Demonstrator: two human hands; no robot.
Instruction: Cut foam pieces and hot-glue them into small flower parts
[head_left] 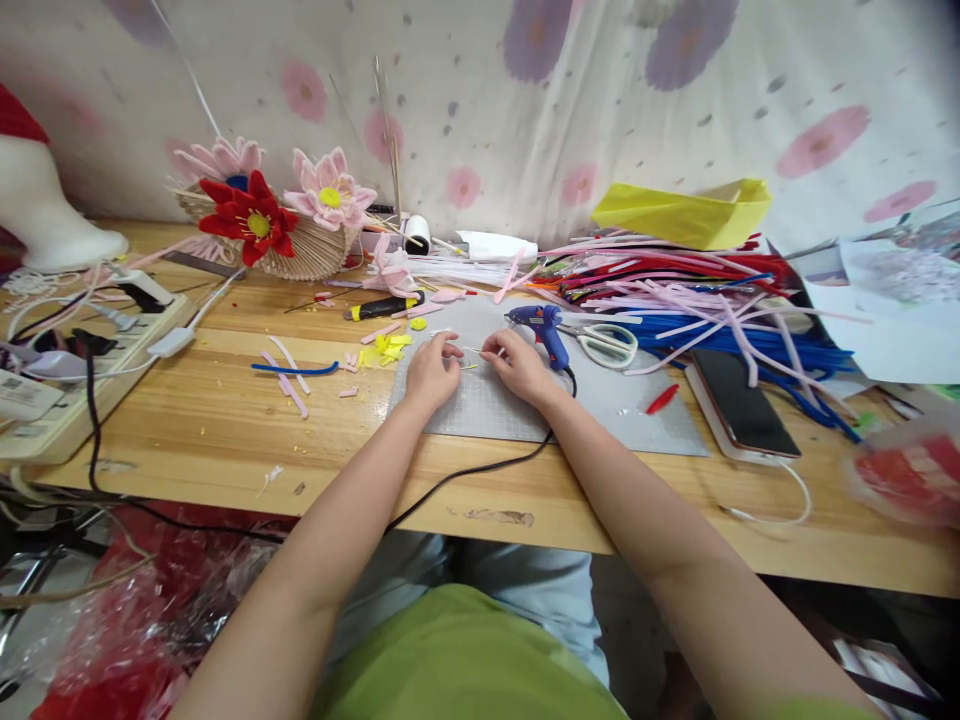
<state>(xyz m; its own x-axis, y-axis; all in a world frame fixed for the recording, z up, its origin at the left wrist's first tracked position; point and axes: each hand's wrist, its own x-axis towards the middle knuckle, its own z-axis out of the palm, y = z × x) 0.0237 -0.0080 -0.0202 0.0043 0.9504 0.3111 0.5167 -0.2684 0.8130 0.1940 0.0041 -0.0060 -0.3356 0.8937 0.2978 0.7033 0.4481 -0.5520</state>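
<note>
Over the grey cutting mat point(637, 420), my two hands face each other with a small gap between them. My right hand point(517, 368) pinches a thin whitish strip point(472, 350) at its fingertips; its exact kind is too small to make out. My left hand point(433, 372) is close by on the left, fingers loosely curved and apart, with nothing visible in them. A small yellow-green piece point(469, 367) lies between the hands. Just beyond my right hand rests a blue glue gun point(541, 325), and white-handled scissors point(607, 343) lie beside it.
Pipe cleaners point(675, 290) pile up at the back right, near a phone point(742, 405). Yellow scraps point(386, 350) and a utility knife point(384, 307) lie left of the mat. Fuzzy flowers point(251, 220) stand behind. A power strip point(82, 390) sits far left; a black cord point(472, 470) crosses the front.
</note>
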